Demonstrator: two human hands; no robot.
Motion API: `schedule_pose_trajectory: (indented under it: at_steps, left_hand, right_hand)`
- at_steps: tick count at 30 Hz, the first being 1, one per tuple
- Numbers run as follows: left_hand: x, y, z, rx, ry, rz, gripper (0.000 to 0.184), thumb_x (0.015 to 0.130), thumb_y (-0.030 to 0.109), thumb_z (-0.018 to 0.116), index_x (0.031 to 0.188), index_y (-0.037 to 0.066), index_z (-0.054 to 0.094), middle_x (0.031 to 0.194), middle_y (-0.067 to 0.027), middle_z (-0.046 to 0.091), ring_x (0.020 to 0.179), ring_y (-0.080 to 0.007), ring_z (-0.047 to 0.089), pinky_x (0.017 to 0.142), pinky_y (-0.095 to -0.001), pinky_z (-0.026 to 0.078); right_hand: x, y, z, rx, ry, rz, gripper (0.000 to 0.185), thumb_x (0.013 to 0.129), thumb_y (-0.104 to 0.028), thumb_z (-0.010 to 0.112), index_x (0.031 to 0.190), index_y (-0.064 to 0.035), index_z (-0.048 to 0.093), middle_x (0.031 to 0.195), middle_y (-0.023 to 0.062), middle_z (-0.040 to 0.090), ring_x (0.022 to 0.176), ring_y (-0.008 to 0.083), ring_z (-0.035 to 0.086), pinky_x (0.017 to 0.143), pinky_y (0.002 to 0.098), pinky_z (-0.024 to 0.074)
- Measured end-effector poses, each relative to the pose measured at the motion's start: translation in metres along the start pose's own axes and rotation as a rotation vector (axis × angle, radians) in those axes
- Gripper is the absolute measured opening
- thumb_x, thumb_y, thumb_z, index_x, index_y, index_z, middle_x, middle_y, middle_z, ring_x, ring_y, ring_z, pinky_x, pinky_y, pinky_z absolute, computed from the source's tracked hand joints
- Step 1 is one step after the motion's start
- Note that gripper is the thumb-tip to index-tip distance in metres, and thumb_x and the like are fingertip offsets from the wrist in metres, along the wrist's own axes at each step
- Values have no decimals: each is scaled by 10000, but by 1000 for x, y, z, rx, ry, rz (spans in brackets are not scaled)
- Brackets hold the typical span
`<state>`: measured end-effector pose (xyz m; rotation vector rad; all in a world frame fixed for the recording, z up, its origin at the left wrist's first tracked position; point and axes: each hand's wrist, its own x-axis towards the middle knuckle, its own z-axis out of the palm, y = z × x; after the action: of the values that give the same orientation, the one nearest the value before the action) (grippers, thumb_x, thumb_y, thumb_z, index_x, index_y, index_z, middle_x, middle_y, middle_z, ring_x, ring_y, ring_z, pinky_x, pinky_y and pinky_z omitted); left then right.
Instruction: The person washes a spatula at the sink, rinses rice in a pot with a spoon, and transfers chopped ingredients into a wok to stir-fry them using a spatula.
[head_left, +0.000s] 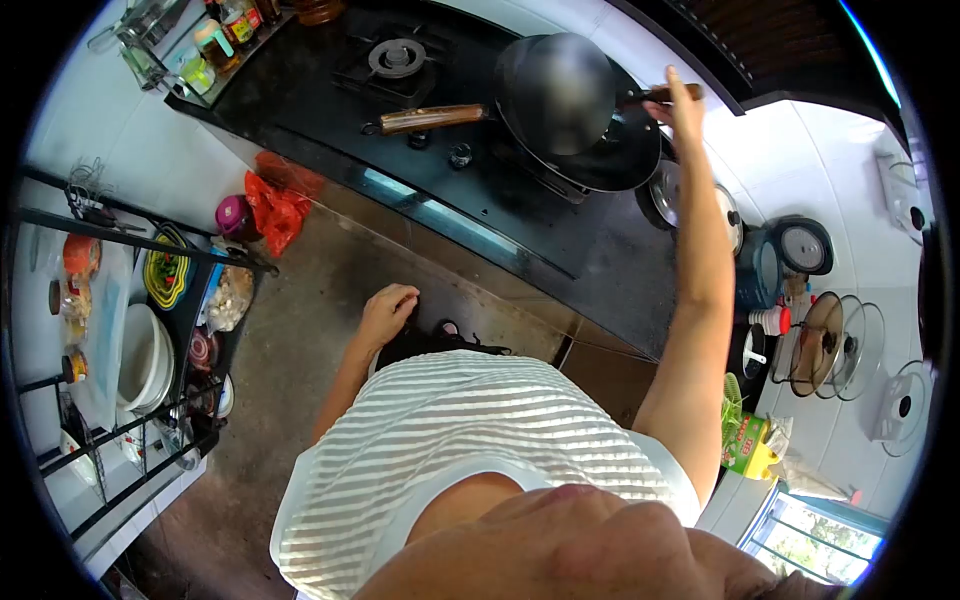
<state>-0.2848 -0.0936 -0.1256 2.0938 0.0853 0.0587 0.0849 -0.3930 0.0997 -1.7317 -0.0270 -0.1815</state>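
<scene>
Wok (595,168) already sits on stove (490,190) beyond empty, loosely curled left hand (387,312), right hand (682,110) clasping brown handle (695,91) over its rim, remaining work indiscernible.

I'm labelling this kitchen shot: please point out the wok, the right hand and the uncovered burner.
Wok (625,158): head view, on its dark inner wall.
Right hand (684,114): head view, on the middle of the hand.
Uncovered burner (397,59): head view, on its metal centre.

Countertop (625,275) at right leaves passage; the long wooden handle (430,119) crosses before the burner (397,58)
</scene>
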Motion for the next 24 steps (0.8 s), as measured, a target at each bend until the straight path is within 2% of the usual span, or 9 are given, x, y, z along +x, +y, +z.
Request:
schedule_pose_trajectory:
  at_steps: [2, 5, 10, 14, 17, 19, 20, 22, 24]
  left_hand:
    - [-3, -3, -2, -4, 35, 11, 143, 761, 103, 543, 882, 45, 593, 824, -84, 586, 736, -225, 571, 647, -295, 442]
    - [-10, -2, -5, -10, 45, -60, 145, 761, 106, 539, 884, 52, 595, 831, -80, 587, 734, -225, 570, 652, -297, 442]
    - [-3, -8, -3, 28, -17, -43, 139, 761, 117, 531, 868, 52, 591, 795, -84, 573, 725, -242, 559, 643, -314, 436]
    - [7, -3, -9, 22, 24, -31, 143, 762, 126, 531, 867, 44, 583, 790, -96, 566, 746, -253, 555, 647, -320, 433]
    - [1, -13, -9, -2, 62, -20, 149, 762, 132, 533, 871, 42, 579, 813, -99, 569, 774, -261, 552, 666, -327, 433]
    - [1, -23, -7, -2, 31, 35, 157, 763, 142, 532, 879, 47, 578, 834, -99, 572, 786, -268, 551, 676, -339, 435]
    - [-1, -26, -6, 2, 77, 9, 157, 763, 142, 532, 879, 47, 578, 834, -99, 572, 786, -268, 551, 676, -339, 435]
    - [-4, -30, -7, 12, 5, -35, 163, 765, 146, 527, 888, 55, 580, 853, -102, 576, 803, -272, 552, 690, -350, 436]
    - [-3, -28, -11, 31, 4, -43, 166, 767, 151, 524, 892, 55, 579, 863, -104, 576, 816, -271, 551, 695, -354, 435]
  right_hand:
    - [8, -20, -26, -207, -145, 37, 548, 688, -488, 622, 718, 53, 536, 666, 149, 573, 466, 175, 572, 416, 222, 491]
    - [1, -33, -34, -371, -256, 161, 540, 676, -505, 619, 732, 28, 550, 681, 119, 586, 437, 153, 559, 381, 204, 471]
    - [-20, 4, 18, -141, -183, -16, 406, 735, -388, 622, 782, 11, 563, 713, 115, 606, 482, 142, 570, 444, 208, 474]
    - [-4, 0, 24, -109, 24, -133, 384, 760, -354, 607, 758, 29, 569, 693, 117, 596, 497, 138, 574, 427, 205, 452]
    - [0, 23, 20, -94, -123, -85, 328, 769, -302, 603, 758, 24, 561, 670, 104, 580, 515, 155, 582, 465, 217, 469]
    - [0, 5, 6, -136, -174, -35, 278, 763, -258, 606, 739, 14, 549, 637, 78, 557, 520, 168, 587, 475, 240, 487]
    - [18, 8, -12, -267, -210, -13, 267, 759, -250, 604, 734, 9, 544, 624, 70, 542, 506, 159, 579, 468, 239, 488]
    - [4, -33, -24, -372, -323, 39, 229, 744, -226, 587, 743, -1, 549, 647, 76, 550, 481, 139, 565, 431, 212, 474]
    - [2, -51, -28, -559, -300, 96, 219, 719, -232, 586, 775, -24, 543, 658, 65, 548, 481, 131, 566, 404, 206, 467]
